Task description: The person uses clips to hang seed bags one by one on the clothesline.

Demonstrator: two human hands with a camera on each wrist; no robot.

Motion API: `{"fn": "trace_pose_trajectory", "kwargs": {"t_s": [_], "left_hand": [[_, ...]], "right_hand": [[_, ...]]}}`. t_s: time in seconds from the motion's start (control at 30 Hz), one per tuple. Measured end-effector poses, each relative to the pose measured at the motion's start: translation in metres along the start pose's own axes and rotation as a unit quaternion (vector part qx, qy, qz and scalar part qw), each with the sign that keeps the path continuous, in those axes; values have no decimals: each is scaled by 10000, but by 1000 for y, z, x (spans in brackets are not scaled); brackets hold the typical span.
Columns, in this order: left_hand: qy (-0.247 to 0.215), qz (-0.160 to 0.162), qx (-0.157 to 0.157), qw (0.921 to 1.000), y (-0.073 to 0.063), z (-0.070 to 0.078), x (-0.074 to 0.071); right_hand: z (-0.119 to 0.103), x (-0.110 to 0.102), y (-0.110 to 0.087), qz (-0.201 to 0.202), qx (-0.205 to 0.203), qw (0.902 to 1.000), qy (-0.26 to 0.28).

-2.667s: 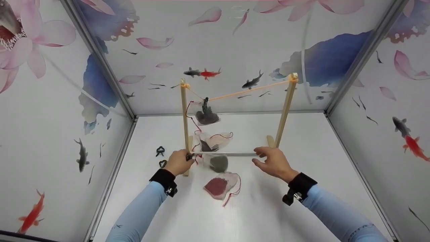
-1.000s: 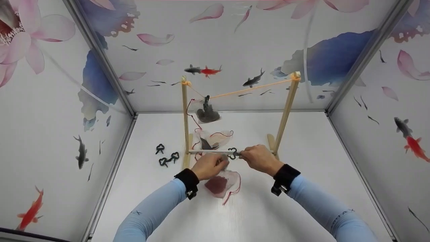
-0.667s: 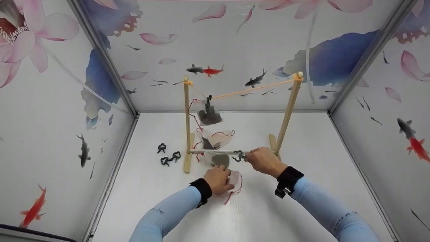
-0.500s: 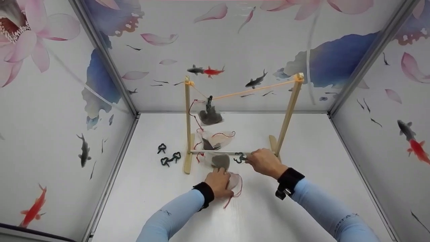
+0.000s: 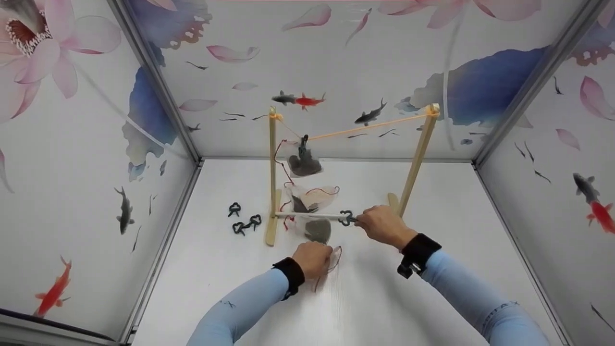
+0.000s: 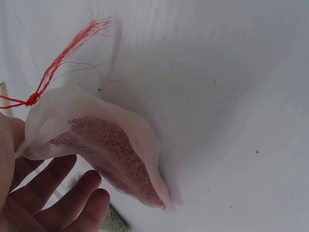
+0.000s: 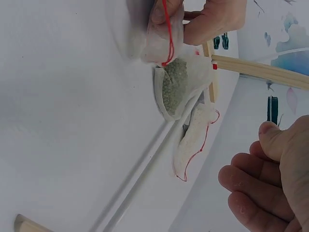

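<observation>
My left hand [image 5: 313,259] pinches the gathered end of a gauze sachet [image 6: 116,150] with reddish contents and a red drawstring; the left wrist view shows it hanging tilted below thumb and forefinger. My right hand [image 5: 386,226] pinches a dark green clip [image 7: 273,110] between thumb and forefinger, its looped end pointing left in the head view. Just beyond my left hand lies a sachet with green grains [image 7: 174,87]. Behind it lies a sachet with dark contents [image 5: 322,194]. Farther back, a sachet [image 5: 305,166] hangs clipped to an orange cord [image 5: 365,128].
The cord runs between a left wooden post [image 5: 273,163] and a right wooden post [image 5: 419,158]. A white rod [image 5: 312,215] joins them low down, in front of the hanging sachet. Several dark green clips [image 5: 234,208] lie left of the frame. Printed panels [image 5: 226,134] enclose the table.
The left hand has left the rod's left end and taken hold of the reddish sachet, lifting it. The right hand, earlier open by the rod's right end, now holds a clip.
</observation>
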State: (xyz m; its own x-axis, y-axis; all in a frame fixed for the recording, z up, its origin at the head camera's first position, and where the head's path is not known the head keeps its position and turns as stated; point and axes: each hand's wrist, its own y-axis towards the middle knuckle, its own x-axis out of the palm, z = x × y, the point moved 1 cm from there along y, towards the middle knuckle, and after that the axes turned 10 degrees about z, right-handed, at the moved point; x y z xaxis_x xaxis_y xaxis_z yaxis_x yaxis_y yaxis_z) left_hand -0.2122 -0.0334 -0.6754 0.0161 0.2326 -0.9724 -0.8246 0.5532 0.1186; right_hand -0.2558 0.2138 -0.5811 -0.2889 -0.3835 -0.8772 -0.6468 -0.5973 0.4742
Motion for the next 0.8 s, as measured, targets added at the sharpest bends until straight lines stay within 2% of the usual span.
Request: {"fn": "trace_pose_trajectory", "kwargs": {"t_s": [0.2,0.4,0.6,0.7,0.8], "left_hand": [[-459,740,-131,9961,10,-4,-43],[-613,1708,-190,9832,30,-3,-101],[-822,2763,-425,9566,55,-5,-156],[-1032,3166,-499,9416,64,-9,-177],[-1176,3497,-658,9271,71,-13,-192]], "right_hand": [[10,-20,15,187,16,9996,-233],[20,-53,36,514,-98,9978,-413],[24,-99,71,930,-589,9884,-1050],[22,-123,90,1075,-763,9840,-1197],[16,-144,109,1074,-973,9800,-1363]]}}
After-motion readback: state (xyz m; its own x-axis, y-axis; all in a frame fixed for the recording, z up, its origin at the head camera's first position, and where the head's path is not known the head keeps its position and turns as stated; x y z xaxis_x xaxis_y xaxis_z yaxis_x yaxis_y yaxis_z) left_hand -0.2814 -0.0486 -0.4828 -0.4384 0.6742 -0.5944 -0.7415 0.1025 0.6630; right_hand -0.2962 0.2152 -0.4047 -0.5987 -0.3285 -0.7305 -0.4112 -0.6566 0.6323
